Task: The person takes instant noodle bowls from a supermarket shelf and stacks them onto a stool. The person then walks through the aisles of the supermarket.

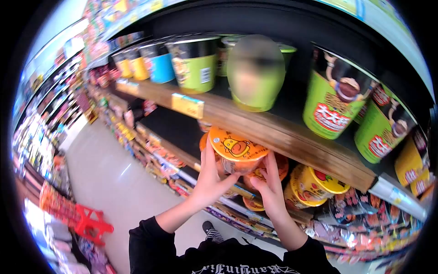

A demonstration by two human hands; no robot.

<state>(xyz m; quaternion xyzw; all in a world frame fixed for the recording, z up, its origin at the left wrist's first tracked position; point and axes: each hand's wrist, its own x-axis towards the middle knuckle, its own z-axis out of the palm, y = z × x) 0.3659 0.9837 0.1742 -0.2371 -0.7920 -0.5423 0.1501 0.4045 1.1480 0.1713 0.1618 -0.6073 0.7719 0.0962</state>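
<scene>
An orange-lidded noodle bowl [237, 147] with a cartoon cow on its lid is held between my two hands, at the lower shelf just under the wooden shelf edge. My left hand [211, 176] grips its left side, fingers pointing up and thumb under the rim. On the bowl's right side, my right hand [270, 186] has its fingers along the rim and its thumb below. Other orange bowls sit behind and beside it, partly hidden by my hands. Yellow-lidded bowls [319, 182] are to the right.
Above, a wooden-edged shelf [269, 130] holds large green cups [332, 102], a blue cup [158, 64] and yellow ones. A grey floor aisle [109, 164] runs on the left, with a red plastic stool [92, 224] and more stocked shelves.
</scene>
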